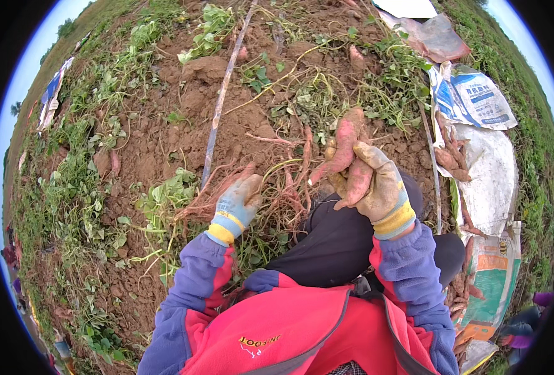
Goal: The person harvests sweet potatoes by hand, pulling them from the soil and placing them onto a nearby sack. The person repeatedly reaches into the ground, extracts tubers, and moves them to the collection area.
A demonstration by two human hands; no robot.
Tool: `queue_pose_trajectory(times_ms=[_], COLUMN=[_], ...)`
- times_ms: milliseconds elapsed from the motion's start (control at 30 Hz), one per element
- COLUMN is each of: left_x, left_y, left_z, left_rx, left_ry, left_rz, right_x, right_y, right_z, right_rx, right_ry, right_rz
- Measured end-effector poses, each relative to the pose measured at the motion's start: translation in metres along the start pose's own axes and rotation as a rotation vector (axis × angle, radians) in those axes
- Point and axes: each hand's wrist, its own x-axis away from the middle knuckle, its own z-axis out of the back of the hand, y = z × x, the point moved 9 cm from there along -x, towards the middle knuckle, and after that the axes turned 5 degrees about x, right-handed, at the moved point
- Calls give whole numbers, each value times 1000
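Note:
Gloved and raised over the soil, my right hand (380, 187) grips a bunch of pinkish sweet potatoes (344, 147). They hang together, and the glove hides part of them. My left hand (238, 201), in a dirt-stained light blue and yellow glove, has its fingers curled at a tangle of thin reddish roots (205, 203). A slim sweet potato end shows just above those fingers. More long stringy roots (296, 178) lie between my two hands. Green vines and leaves (171, 194) are beside my left hand.
A long thin drip tape (222, 106) runs along the soil ahead; a second strip (432, 165) lies right. Flattened woven sacks (486, 178) line the right side, with harvested sweet potatoes (455, 156) on them. Loose vines (77, 200) cover the left ground. Another person (524, 328) is at far lower right.

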Motion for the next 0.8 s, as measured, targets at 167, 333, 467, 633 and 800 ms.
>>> queue_pose_trajectory(times_ms=[167,333,467,633,800], left_x=[-2,26,30,30,42], left_y=[-124,-166,-204,-129,-53], left_z=[5,-25,16,53,52], left_rx=[-766,-774,-570,-273,453], left_ry=[-264,-480,-206,170,233], left_rz=[514,671,542,391,353], right_x=[1,117,52,-50,-60], right_y=[-160,-355,-265,-22,127], right_z=[51,134,149,42,19], right_rx=[246,284,-33,373,756], right_ry=[191,185,643,361,287], right_rz=[457,1151,653,-36,-388])
